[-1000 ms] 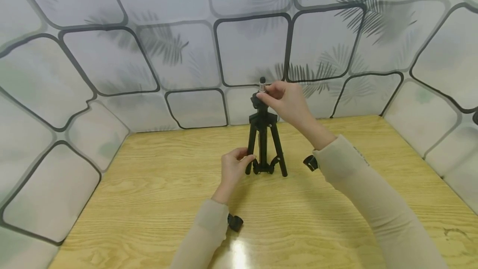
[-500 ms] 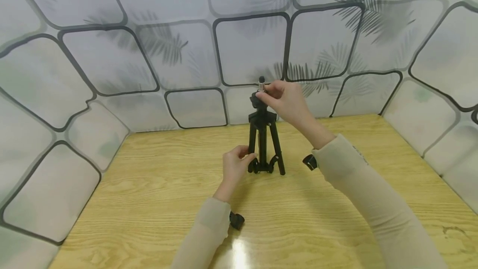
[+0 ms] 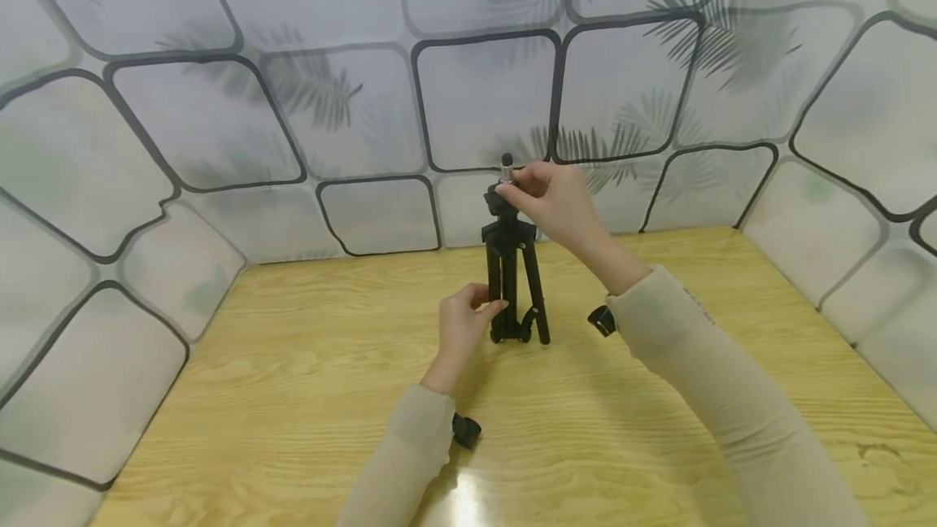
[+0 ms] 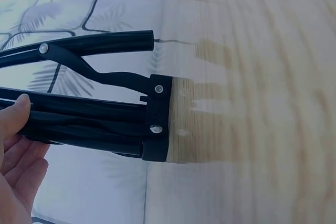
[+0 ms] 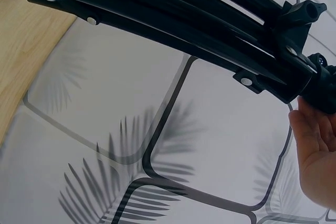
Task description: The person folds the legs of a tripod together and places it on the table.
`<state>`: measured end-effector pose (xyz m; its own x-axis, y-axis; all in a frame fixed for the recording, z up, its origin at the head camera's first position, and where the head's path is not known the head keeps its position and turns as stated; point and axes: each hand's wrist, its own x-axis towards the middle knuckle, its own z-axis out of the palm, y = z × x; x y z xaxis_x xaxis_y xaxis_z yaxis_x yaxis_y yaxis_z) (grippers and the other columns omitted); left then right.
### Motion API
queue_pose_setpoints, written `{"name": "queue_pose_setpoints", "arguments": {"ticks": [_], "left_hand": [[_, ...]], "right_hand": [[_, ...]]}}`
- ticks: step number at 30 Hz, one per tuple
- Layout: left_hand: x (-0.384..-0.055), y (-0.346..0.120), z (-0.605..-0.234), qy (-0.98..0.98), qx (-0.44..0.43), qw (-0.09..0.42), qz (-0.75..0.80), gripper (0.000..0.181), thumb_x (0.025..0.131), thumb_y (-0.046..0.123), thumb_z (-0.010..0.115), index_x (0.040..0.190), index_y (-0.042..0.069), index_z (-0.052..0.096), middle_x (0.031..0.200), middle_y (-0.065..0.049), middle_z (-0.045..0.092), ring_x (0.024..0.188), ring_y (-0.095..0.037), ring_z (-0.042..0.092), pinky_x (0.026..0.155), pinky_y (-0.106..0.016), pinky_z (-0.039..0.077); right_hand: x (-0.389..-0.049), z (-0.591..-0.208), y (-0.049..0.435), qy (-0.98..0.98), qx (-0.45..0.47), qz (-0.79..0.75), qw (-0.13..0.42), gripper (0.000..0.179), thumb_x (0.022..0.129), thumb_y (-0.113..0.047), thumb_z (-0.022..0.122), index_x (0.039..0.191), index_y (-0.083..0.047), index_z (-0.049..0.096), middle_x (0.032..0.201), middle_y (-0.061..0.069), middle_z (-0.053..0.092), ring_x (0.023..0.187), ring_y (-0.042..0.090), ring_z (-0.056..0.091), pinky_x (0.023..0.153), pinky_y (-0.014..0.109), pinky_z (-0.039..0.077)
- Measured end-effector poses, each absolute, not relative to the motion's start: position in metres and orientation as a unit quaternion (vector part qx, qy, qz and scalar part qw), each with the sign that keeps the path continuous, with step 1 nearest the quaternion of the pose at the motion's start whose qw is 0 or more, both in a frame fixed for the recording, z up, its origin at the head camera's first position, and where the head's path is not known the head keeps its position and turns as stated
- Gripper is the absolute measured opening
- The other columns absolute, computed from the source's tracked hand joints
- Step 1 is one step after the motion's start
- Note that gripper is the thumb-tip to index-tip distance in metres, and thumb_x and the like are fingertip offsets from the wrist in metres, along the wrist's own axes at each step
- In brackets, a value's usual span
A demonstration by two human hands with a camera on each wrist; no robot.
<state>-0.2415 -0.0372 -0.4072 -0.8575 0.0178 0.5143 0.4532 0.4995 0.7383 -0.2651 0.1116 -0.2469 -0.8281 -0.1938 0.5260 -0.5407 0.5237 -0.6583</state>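
Folded closer since half a second ago, one leg [image 3: 493,263] of the single black tripod [image 3: 510,267] now lies just beside the central column, and the left hand [image 3: 459,324] has shifted inward with it. One other leg [image 3: 535,299], on the side toward the surface's right edge, stands splayed out. Both hands work on the tripod: the left hand's thumb and fingers are narrow, holding the folded leg low down; the right hand's [image 3: 560,202] thumb and fingers pinch at the top, by one silver post [image 3: 506,172] with a black tip.

Upright, the tripod stands on the wooden surface [image 3: 293,397], near the middle of its back edge and well apart from the left and right edges. Seen from the left wrist, one curved brace [image 4: 95,75] joins the splayed leg to one base hub [image 4: 157,114], which bears two silver rivets. Two pale sleeves [image 3: 406,446] reach in, with two black wrist devices [image 3: 466,432]. One patterned backdrop [image 3: 373,214] rises behind the back edge.
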Motion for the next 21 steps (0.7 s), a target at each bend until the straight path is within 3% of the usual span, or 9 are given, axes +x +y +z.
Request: {"name": "queue_pose_setpoints", "arguments": {"ticks": [8,16,21], "left_hand": [[-0.243,-0.040,-0.404,-0.859,-0.144,0.206,-0.446,0.022,0.074,0.018,0.073,0.086,0.001,0.066,0.082,-0.009,0.066,0.075,-0.019,0.062,0.067,-0.027,0.051],[-0.244,-0.042,-0.402,-0.870,-0.145,0.189,-0.432,0.022,0.075,0.019,0.071,0.087,0.002,0.066,0.084,-0.008,0.066,0.077,-0.020,0.062,0.067,-0.029,0.051],[-0.246,-0.042,-0.403,-0.875,-0.147,0.184,-0.422,0.023,0.076,0.021,0.071,0.088,0.003,0.066,0.084,-0.007,0.066,0.076,-0.019,0.062,0.068,-0.029,0.050]], "right_hand": [[-0.263,-0.247,0.110,-0.847,0.211,0.446,0.199,0.028,0.081,-0.028,0.065,0.094,-0.003,0.065,0.088,0.009,0.064,0.073,0.017,0.060,0.063,0.031,0.048],[-0.261,-0.264,0.117,-0.847,0.223,0.445,0.189,0.040,0.086,-0.024,0.058,0.121,-0.005,0.053,0.108,0.011,0.060,0.095,0.019,0.059,0.078,0.030,0.047],[-0.258,-0.281,0.123,-0.829,0.232,0.473,0.187,0.042,0.085,-0.019,0.060,0.121,0.001,0.051,0.111,0.015,0.058,0.101,0.022,0.056,0.081,0.029,0.046]]}}
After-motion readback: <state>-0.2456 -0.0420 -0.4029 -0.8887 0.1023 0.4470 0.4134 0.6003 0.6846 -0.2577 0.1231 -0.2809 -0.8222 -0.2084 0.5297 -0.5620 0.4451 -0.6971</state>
